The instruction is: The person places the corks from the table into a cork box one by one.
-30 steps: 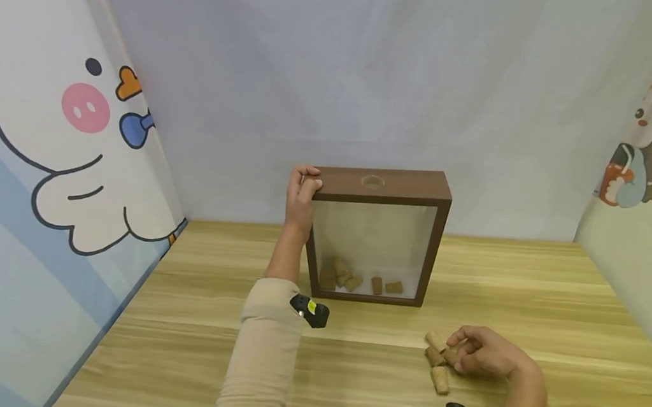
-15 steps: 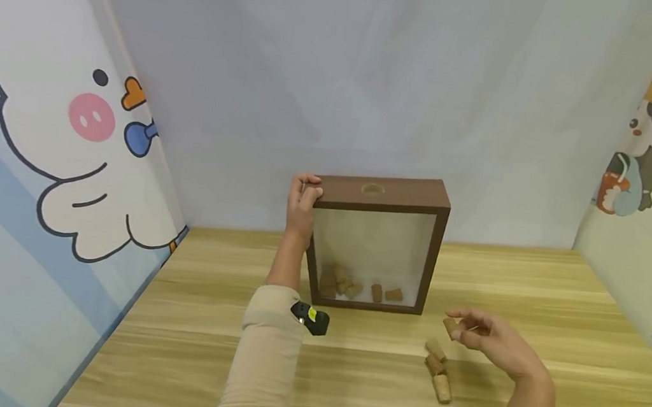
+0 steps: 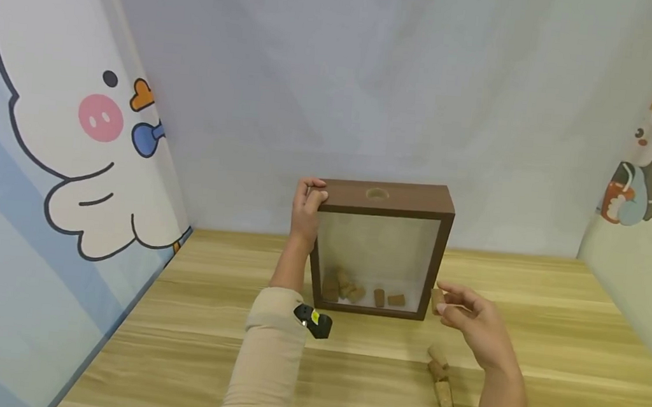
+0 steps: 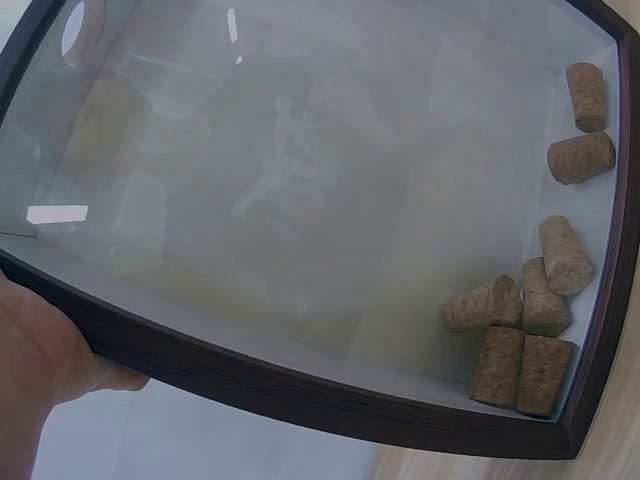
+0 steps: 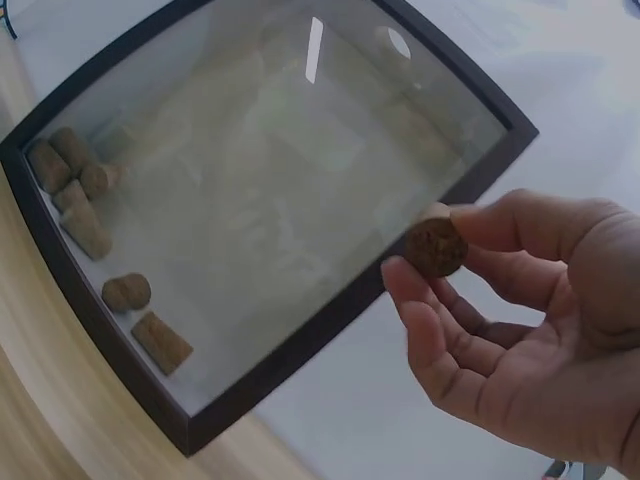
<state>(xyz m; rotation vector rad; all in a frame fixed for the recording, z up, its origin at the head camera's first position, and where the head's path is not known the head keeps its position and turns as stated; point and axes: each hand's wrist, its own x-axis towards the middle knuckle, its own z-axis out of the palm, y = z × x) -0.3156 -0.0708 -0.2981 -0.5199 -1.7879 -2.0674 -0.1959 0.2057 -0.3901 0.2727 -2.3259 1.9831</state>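
Note:
A cork stopper [image 3: 436, 301] is pinched between the thumb and fingers of my right hand [image 3: 474, 324], in front of the box's right edge. In the right wrist view the round end of this cork [image 5: 436, 250] faces the camera. The dark brown shadow box [image 3: 412, 197] stands upright with a clear front pane and a round hole [image 3: 377, 194] in its top. My left hand [image 3: 305, 211] grips its upper left corner. Several corks [image 4: 583, 157] lie along the box's floor, most of them heaped at the left end.
Three loose corks [image 3: 443, 395] lie in a row on the wood-grain table [image 3: 370, 373], in front of the box and to the right. A pale cloth wall [image 3: 371, 73] rises close behind the box. Printed cartoon panels [image 3: 99, 118] flank both sides.
My right hand has picked a cork from the loose group, lifted it and carried it forward and left to the box's right side. The left hand keeps its grip on the corner.

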